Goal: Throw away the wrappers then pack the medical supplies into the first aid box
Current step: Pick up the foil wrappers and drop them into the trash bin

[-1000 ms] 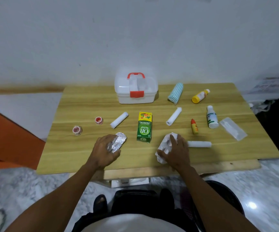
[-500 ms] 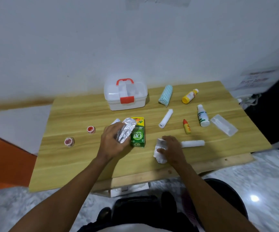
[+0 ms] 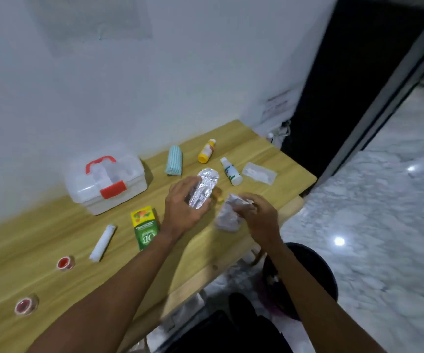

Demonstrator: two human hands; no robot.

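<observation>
My left hand (image 3: 184, 208) grips a crumpled silver foil wrapper (image 3: 203, 189) lifted above the table's right part. My right hand (image 3: 259, 217) holds a crumpled white wrapper (image 3: 227, 215) just right of it. The white first aid box (image 3: 105, 183) with red handle and latch stands closed at the back. On the wooden table (image 3: 40, 238) lie a green box (image 3: 146, 228), a white bandage roll (image 3: 102, 243), two red tape rolls (image 3: 65, 263) (image 3: 26, 304), a striped blue roll (image 3: 174, 163), a yellow bottle (image 3: 206, 154), a white bottle (image 3: 231, 171) and a clear packet (image 3: 258, 173).
A black bin (image 3: 305, 273) stands on the marble floor under the table's right front corner, below my right forearm. A white wall runs behind the table. A dark doorway opens to the right. Cables hang near the table's far right corner.
Both hands have lifted their wrappers off the table and moved right. The view has swung right and tilted, bringing the black bin and doorway into sight.
</observation>
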